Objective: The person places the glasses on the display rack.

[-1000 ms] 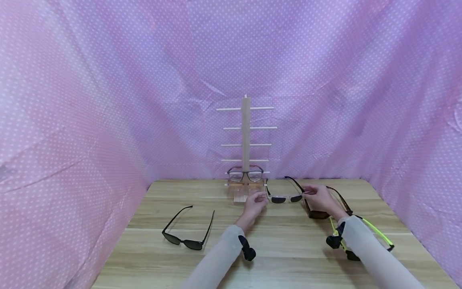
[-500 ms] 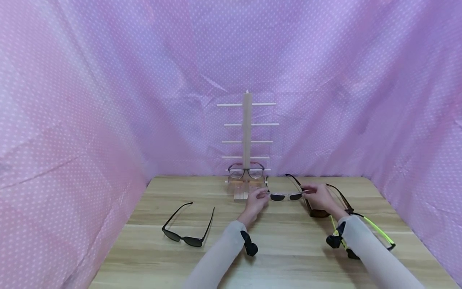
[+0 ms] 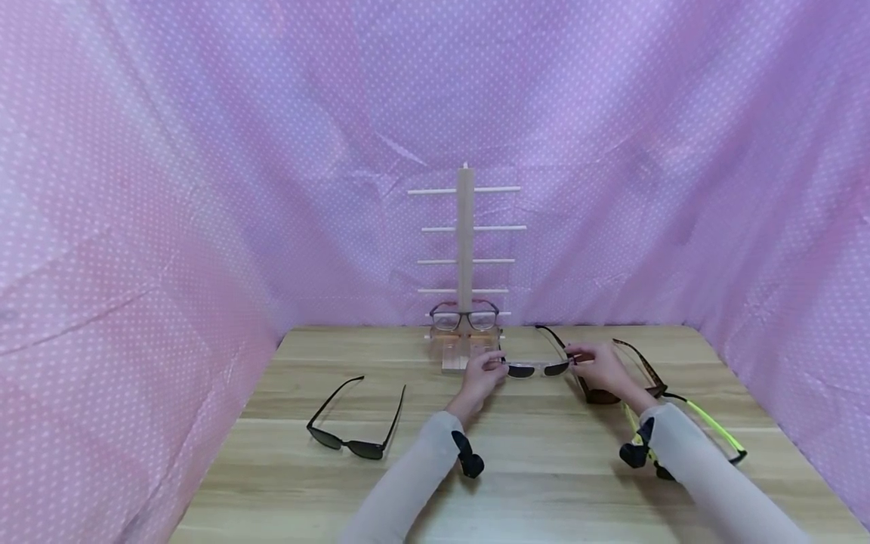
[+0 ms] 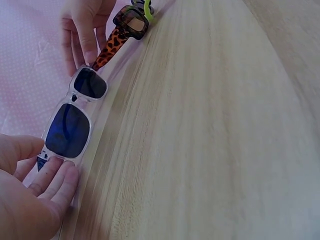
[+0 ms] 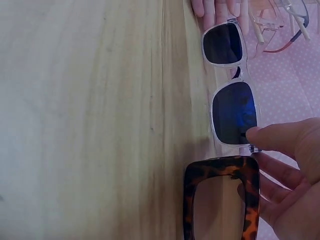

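Observation:
Clear-framed sunglasses with dark lenses and dark temples stand at the back of the table, right of the display stand. My left hand pinches their left end at the hinge, thumb and fingers around the frame corner in the left wrist view. At the other end, my right hand pinches the right hinge between thumb and fingers. Both lenses face me, and the temples point away. Tortoiseshell sunglasses lie just beside and below my right hand, partly covered by it in the head view.
A wooden display stand with several white crossbars holds dark-framed glasses and an amber-tinted pair low down. Black sunglasses lie open at left. Neon-green glasses lie under my right forearm. A pink dotted curtain hangs around the table.
The head view has tilted, so the table and stand appear slightly higher. Both hands keep holding the clear-framed sunglasses at nearly the same spot. Other glasses have not moved.

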`<state>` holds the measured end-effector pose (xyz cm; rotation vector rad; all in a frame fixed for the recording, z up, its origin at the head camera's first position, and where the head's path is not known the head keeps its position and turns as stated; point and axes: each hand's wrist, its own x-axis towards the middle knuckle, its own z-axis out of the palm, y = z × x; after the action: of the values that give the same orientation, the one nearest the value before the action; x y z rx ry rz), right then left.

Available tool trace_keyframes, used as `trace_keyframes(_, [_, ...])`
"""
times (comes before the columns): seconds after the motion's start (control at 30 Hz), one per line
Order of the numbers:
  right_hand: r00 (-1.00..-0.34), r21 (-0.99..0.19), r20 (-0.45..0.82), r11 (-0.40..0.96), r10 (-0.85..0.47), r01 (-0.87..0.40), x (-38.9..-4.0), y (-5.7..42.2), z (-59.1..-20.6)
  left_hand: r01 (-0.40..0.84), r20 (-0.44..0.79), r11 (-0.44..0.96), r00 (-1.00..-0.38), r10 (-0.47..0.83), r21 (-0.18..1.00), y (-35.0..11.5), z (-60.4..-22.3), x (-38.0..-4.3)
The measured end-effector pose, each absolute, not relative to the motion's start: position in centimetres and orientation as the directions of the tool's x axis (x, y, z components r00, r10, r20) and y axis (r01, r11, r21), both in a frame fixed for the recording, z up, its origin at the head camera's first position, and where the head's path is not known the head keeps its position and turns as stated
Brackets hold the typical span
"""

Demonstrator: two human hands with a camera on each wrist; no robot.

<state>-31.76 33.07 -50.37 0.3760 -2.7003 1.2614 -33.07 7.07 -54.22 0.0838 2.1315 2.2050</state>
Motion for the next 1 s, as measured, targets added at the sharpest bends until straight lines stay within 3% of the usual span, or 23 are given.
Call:
trace_keyframes(0.37, [-0.96, -0.703, 0.186, 0.653, -0.212, -0.28, -30.8, 33.1, -49.7, -0.043, -0.038, -0.047, -0.992, 0.118, 0.998, 6.2, -53.6, -32.5])
trace_keyframes(1.0, [-0.917, -0.587, 0.24, 0.705, -0.317, -0.398, -28.5, 32.5, -50.1, -0.078, -0.072, -0.026, -0.979, 0.189, 0.997, 4.5, -53.6, -31.0])
